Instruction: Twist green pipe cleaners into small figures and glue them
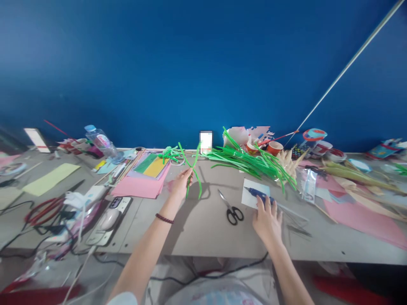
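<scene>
Pinched between the fingers of my left hand (182, 183) are green pipe cleaners (196, 171), crossed and raised above the table. My right hand (269, 218) rests its fingertips on a dark blue glue gun (259, 193), which lies over a white sheet (249, 198); the fingers are spread and not wrapped round it. Between my hands, black-handled scissors (234, 214) lie with their blades toward the wall. Behind them spreads a large pile of green pipe cleaners (251, 163).
On the left are pink paper (140, 186), a power strip (119, 212) with a white mouse (110, 219), red-handled shears (44, 212) and a tilted bottle (103, 142). Pink sheets (365, 216) and cups (274, 147) are on the right. A blue wall (203, 76) rises behind.
</scene>
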Motion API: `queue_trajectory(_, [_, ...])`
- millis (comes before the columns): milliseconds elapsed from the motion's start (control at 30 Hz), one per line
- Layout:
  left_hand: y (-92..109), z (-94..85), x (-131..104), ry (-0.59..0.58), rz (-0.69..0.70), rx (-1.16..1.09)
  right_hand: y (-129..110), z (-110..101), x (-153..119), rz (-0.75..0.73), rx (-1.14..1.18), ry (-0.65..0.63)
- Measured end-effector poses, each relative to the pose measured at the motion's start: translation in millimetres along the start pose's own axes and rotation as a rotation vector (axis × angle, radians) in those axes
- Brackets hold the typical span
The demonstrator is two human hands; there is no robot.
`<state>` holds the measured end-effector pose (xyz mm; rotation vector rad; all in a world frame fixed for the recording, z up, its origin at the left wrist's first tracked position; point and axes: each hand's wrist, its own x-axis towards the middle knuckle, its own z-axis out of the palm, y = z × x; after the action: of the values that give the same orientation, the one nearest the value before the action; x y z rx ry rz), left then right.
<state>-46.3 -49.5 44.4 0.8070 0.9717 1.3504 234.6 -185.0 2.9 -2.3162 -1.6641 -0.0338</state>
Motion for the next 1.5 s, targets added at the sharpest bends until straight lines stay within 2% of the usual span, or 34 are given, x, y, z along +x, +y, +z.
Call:
queue_trajectory(67, [-1.3, 1.6, -1.6, 0.023, 0.013, -0.003, -11.3, -8.7, 13.8, 0.008, 0.048, 0.049])
queue_trajectory(133, [-2.0, 3.5, -4.8, 0.025, 0.009, -0.016, -33.6, -17.4, 27.7, -0.083, 0.192, 0.173])
queue_trajectory(167, [-2.4, 4.8, -7.0, 0.017, -0.002, -0.032, -48.8, -20.3, 33.9, -0.177, 0.309, 0.191])
queue_trajectory(200, [-2.8, 6.4, -9.5, 0.007, -0.014, -0.054, -65.9, -21.6, 39.2, -0.275, 0.449, 0.161])
queue_trajectory(267, [-4.6, 10.2, -15.4, -0.016, -0.035, -0.1, -101.5, -18.5, 46.3, -0.38, 0.736, -0.011])
queue_trajectory(333, [-8.1, 14.3, -21.7, -0.031, -0.035, -0.114, -131.7, -9.3, 48.6, -0.383, 0.992, -0.207])
queue_trajectory(433, [-15.1, 19.2, -29.5, -0.047, -0.046, -0.088, -155.6, 5.5, 48.4, -0.317, 1.132, -0.269])
queue_trajectory(533, [-21.2, 22.0, -32.8, -0.063, -0.058, -0.046, -156.8, 9.5, 51.5, -0.244, 1.085, -0.215])
queue_trajectory(667, [-26.3, 24.0, -32.7, -0.025, 0.024, 0.01, -148.5, 1.3, 59.2, -0.291, 1.033, -0.18])
queue_trajectory(800, [-29.0, 24.8, -33.5, 0.011, 0.082, 0.001, -144.9, -4.5, 59.4, -0.34, 1.002, -0.225])
queue_trajectory(900, [-28.2, 25.3, -35.0, 0.037, 0.047, -0.072, -141.2, -6.8, 59.4, -0.366, 0.984, -0.352])
queue_trajectory(1000, [-24.9, 29.5, -36.3, -0.018, -0.07, -0.075, -133.8, -9.3, 65.0, -0.353, 1.075, -0.529])
queue_trajectory(1100, [-19.9, 39.1, -36.5, -0.084, -0.162, -0.031, -126.5, -9.9, 71.1, -0.235, 1.298, -0.611])
queue_trajectory(1200, [-13.2, 49.7, -34.0, -0.144, -0.171, -0.023, -122.7, -6.9, 72.2, -0.115, 1.489, -0.637])
queue_trajectory(1300, [-6.9, 54.8, -28.4, -0.222, -0.167, -0.039, -122.8, -4.2, 72.7, -0.044, 1.59, -0.598])
queue_trajectory(1500, [-8.2, 45.1, -18.2, -0.355, -0.172, -0.006, -131.0, -8.3, 86.4, -0.08, 1.576, -0.657])
